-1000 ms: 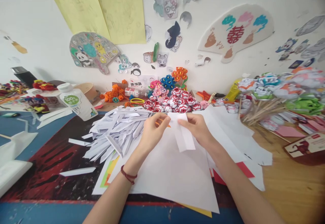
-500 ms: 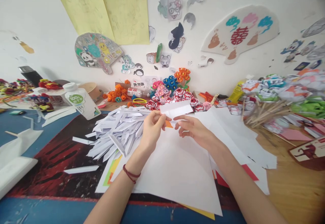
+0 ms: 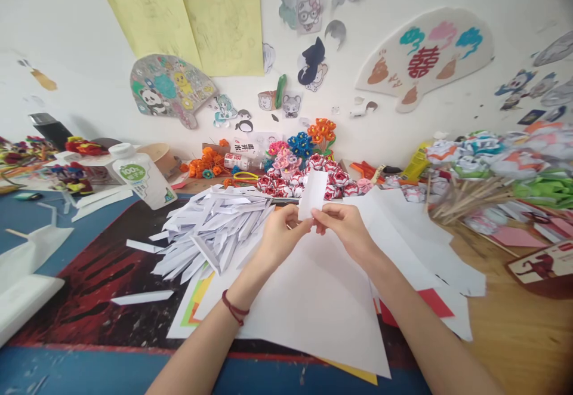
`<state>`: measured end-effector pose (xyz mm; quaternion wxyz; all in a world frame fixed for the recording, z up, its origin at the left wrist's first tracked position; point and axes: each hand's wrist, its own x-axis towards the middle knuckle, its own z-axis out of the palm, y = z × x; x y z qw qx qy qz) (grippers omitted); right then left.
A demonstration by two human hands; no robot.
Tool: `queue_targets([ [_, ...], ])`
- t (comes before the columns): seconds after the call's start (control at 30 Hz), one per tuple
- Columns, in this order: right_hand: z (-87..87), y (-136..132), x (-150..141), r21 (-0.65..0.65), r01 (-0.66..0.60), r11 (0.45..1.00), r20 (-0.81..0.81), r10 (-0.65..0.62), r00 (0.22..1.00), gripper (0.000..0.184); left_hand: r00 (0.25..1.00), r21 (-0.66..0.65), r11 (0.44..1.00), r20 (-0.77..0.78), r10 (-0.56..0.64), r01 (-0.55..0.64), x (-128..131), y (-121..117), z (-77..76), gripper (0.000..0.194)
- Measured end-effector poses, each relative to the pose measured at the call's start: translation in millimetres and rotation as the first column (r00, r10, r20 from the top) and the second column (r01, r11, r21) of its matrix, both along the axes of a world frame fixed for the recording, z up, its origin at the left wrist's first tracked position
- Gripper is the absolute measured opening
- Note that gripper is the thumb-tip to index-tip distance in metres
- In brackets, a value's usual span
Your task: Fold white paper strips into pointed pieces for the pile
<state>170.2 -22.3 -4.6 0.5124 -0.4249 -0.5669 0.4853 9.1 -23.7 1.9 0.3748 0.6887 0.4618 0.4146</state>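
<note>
A small white strip of paper [image 3: 314, 189] stands upright between my hands, above the large white sheets [image 3: 308, 299]. My left hand [image 3: 286, 231] is closed on its lower left edge, thumb in front. At the lower right corner, my right hand [image 3: 342, 225] pinches the same strip between thumb and fingers. Just left of my hands lies a heap of folded white paper strips [image 3: 210, 228]. Two loose folded strips rest apart from it on the dark red and black mat [image 3: 96, 275].
A white bottle [image 3: 143, 177] stands behind the heap at left. Red and white paper flowers [image 3: 322, 174] line the wall. At right, paper flowers on wooden sticks [image 3: 465, 198] lie by more white sheets [image 3: 398, 240]. A white box-like object [image 3: 27, 305] sits at far left.
The paper strip has turned from lying crosswise to standing upright. My right hand, open and apart before, now grips it too. An orange bit near my left fingers no longer shows there.
</note>
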Motion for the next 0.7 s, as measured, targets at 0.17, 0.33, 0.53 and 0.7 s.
queue_targets([
  [0.17,1.1,1.8,6.5,-0.036,0.051,0.998,0.000,-0.051,0.999,0.036,0.896,0.509,0.856,-0.419,0.150,0.094,-12.5,0.5,6.0,0.044],
  [0.33,0.8,3.6,10.6,-0.021,0.063,0.998,0.049,-0.062,0.997,0.036,0.726,0.675,0.631,-0.642,0.246,0.382,-23.0,3.6,6.2,0.027],
  [0.53,-6.5,6.6,13.6,0.019,0.072,0.997,0.121,-0.074,0.990,0.038,0.744,0.680,0.598,-0.638,0.199,0.423,-27.3,7.1,4.7,0.028],
  [0.7,-5.9,5.2,11.7,0.050,0.046,0.998,0.127,-0.052,0.991,0.034,0.845,0.634,0.732,-0.511,0.156,0.249,-22.2,8.6,1.5,0.019],
])
